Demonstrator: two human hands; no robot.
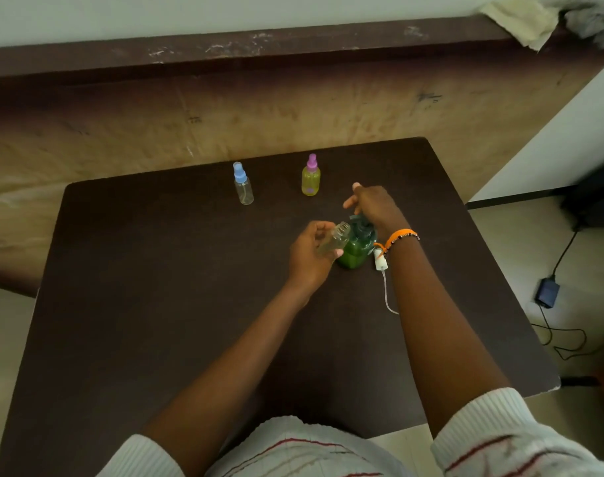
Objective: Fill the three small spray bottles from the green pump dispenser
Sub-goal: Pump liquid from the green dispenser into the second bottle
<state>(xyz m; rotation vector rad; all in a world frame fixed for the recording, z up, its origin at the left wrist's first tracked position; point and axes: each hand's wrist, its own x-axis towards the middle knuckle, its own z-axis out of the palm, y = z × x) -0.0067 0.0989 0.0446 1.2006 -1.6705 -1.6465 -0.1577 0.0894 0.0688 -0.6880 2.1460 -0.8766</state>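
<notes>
The green pump dispenser stands upright near the middle of the dark table. My right hand rests on its pump head with the fingers straight. My left hand grips an uncapped clear spray bottle, tilted with its open neck at the pump spout. Its white spray cap with a dip tube lies on the table just right of the dispenser. At the back stand a clear bottle with a blue cap and a yellow bottle with a purple cap, both capped.
A worn tan wall panel runs behind the table. To the right on the floor lie a black power adapter and its cable. Crumpled cloths sit on the ledge at top right.
</notes>
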